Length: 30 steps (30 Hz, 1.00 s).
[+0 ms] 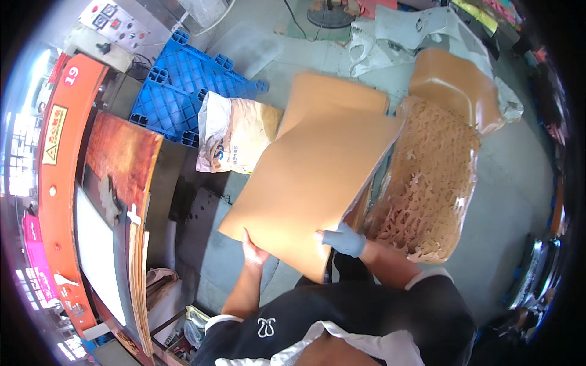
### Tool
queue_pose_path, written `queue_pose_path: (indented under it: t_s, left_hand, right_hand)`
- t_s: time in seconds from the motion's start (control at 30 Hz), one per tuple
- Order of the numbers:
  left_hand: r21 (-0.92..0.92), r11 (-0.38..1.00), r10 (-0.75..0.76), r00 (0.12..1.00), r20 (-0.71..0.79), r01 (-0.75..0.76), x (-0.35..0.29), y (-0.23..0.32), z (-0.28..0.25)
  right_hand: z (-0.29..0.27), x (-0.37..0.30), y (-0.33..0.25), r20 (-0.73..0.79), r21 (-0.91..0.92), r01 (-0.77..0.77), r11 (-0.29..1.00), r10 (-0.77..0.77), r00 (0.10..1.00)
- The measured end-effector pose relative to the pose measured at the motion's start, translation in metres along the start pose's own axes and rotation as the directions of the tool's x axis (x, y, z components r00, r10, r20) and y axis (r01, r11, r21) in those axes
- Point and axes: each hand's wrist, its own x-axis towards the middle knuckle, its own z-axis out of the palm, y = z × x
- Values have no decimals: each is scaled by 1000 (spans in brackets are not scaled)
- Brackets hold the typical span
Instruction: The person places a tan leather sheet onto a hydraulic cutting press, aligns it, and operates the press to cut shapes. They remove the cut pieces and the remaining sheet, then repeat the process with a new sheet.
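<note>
A large tan sheet (311, 165), smooth and flexible, stretches away in front of my body. My bare left hand (253, 250) grips its near left edge, with the thumb on top and the fingers hidden beneath. On the near right edge, my right hand (345, 240) in a grey glove is closed on the same sheet, and its bare thumb tip shows on the upper face. Another tan sheet (342, 91) lies partly under the far end. Right beside the held sheet rests a stack of tan sheet scrap (427, 177) full of punched-out holes.
At the left stands an orange-framed machine (64, 183) with a worn reddish board (125, 152). A blue plastic pallet (177, 85) and a white-and-tan sack (235, 134) sit beyond it. Bent tan sheet (452, 85) and grey scrap (421, 30) lie at the far right.
</note>
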Motion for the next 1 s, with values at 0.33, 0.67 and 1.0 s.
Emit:
queue_pose_path:
  t_s: [0.33, 0.67, 1.0]
  left_hand:
    - [334, 674, 670, 736, 97, -659, -218, 52, 89]
    - [438, -16, 942, 134, 309, -899, -448, 32, 93]
    - [371, -593, 804, -494, 332, -715, -563, 120, 109]
  right_hand:
    - [55, -46, -133, 153, -433, 335, 837, -298, 942]
    - [83, -69, -112, 191, -505, 162, 848, -73, 979]
    - [222, 53, -122, 292, -531, 236, 814, -85, 953]
